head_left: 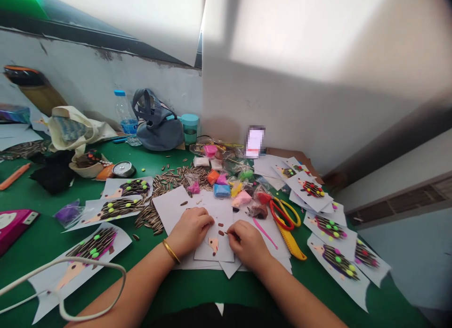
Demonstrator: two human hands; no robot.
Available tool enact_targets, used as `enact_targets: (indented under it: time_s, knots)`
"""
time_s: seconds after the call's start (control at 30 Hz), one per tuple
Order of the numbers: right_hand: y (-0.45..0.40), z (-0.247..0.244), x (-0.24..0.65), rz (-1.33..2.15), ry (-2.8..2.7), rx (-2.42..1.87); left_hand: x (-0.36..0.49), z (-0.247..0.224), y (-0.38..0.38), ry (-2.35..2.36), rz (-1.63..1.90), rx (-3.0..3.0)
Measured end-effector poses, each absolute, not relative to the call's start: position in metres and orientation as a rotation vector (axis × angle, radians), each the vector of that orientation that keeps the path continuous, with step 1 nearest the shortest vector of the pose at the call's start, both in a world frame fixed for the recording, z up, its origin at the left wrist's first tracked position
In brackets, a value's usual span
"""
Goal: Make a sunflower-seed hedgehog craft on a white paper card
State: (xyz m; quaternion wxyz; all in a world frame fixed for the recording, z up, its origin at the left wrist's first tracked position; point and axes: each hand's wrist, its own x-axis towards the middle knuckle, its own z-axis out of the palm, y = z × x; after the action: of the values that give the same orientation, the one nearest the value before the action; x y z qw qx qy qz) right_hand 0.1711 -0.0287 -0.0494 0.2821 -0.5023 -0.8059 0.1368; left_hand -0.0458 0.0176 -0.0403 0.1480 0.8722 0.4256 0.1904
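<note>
A white sheet of paper [226, 250] lies in front of me. On it is a peach clay animal face [213, 244] with a dark nose and a mouth line, and two small brown clay pieces [221, 229] sit above. My left hand [192, 228], a gold bangle at its wrist, rests on the sheet's left side with its fingers lying on the paper. My right hand [245, 241] is closed in a pinch beside the lower brown piece. A small dark tip shows at its fingertips; what it is I cannot make out.
Sunflower seeds [151, 217] are heaped at the left, bagged coloured clay [221, 191] behind. Red and yellow scissors [284, 214], a yellow cutter [294, 243] and a pink tool [265, 233] lie right. Hedgehog pictures [337, 262] flank both sides. A white cable [122, 276] loops front left.
</note>
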Motion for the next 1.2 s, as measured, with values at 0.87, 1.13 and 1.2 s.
enact_targets:
  time_s: [0.87, 1.13, 1.2]
  knots:
    - [-0.01, -0.051, 0.173, 0.382, -2.131, -1.347, -0.046, -0.041, 0.019, 1.236, 0.505, 2.497]
    - [-0.008, -0.057, 0.171, 0.391, -2.167, -1.339, -0.046, -0.041, 0.019, 1.236, 0.507, 2.497]
    - [-0.008, -0.058, 0.171, 0.375, -2.187, -1.34, -0.046, -0.041, 0.019, 1.237, 0.503, 2.497]
